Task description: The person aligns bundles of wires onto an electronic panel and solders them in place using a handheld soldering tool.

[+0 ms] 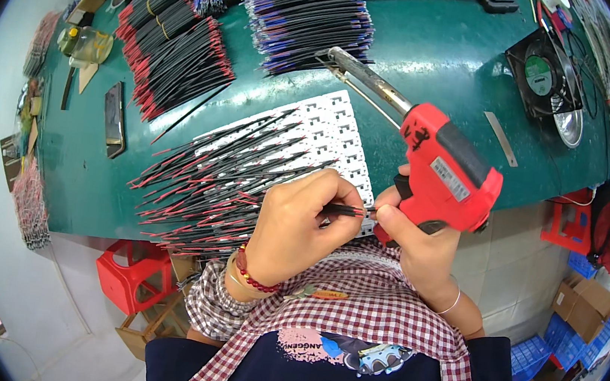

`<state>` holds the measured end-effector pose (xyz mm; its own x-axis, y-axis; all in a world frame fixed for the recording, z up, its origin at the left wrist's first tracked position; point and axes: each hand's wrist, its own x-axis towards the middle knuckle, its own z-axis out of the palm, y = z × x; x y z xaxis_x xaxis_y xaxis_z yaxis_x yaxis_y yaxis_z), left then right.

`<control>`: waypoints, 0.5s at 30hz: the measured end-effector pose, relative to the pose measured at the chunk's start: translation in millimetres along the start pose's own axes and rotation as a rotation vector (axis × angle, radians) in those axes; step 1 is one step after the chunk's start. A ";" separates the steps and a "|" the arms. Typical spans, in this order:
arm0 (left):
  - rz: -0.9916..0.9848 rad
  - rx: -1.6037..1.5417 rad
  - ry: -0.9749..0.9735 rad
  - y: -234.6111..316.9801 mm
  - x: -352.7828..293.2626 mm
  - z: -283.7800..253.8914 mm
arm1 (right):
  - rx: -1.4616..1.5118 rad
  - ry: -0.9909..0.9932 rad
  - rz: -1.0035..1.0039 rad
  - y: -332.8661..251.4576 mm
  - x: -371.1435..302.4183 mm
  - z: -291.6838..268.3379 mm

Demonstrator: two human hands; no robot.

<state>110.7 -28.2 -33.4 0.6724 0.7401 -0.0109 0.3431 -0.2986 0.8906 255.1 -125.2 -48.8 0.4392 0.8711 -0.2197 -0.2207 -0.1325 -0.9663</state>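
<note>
The left hand (310, 210), just above the checked apron (383, 293), has its thumb and forefinger closed together on a few black wires (345, 211). The wires lie between those fingertips, their ends pointing right, toward the right hand (421, 241). That hand is wrapped round the red gun (430, 152), its thumb near the wire ends; whether the thumb touches them, I cannot tell. The gun's metal barrel slants up and left, its tip well apart from the wires in the fingers. Beyond the left hand, red-tipped leads (207, 187) fan out over a white board (354, 155). Farther off on the green bench (427, 46) are a phone (113, 120), red-ended bundles (183, 67), a blue-ended stack (309, 22) and a fan (540, 74).
</note>
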 end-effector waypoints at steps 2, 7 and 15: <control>0.002 -0.032 -0.025 2.4 0.4 -0.7 | 0.201 -0.071 0.022 1.6 4.6 -5.0; -0.026 -0.038 0.099 -10.3 2.9 -3.1 | 0.411 0.024 -0.013 3.3 17.6 -13.8; -0.103 0.418 0.236 -54.8 24.1 -0.2 | -0.087 0.031 -0.024 12.7 -6.6 -49.4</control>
<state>108.0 6.0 -82.3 0.4705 0.8805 0.0574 0.6667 -0.3973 0.6306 292.4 -156.0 -66.2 0.4708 0.8595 -0.1992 -0.1343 -0.1533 -0.9790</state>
